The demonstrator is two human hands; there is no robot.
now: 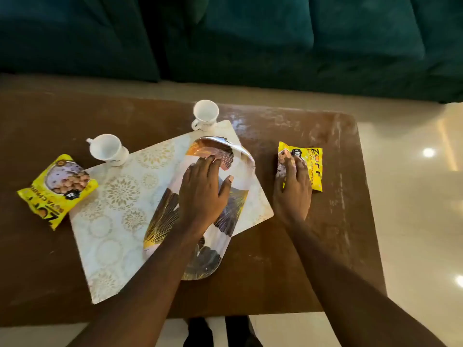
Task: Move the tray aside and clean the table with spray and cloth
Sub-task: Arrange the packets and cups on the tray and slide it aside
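A long oval tray [220, 151] with a gold, black and white fan pattern lies askew on a cream placemat [112, 209] in the middle of the brown table [288, 271]. My left hand [203, 189] lies flat on the tray, palm down, fingers spread. My right hand [292, 189] rests on a yellow snack packet [314, 166] to the right of the mat, fingers laid over its left half. No spray bottle or cloth is in view.
Two white cups stand by the mat: one [205, 115] at its far corner, one [109, 149] at its left edge. A second yellow snack packet [57, 189] lies at the left. A dark green sofa [300, 46] runs behind the table. Glossy floor [413, 196] is on the right.
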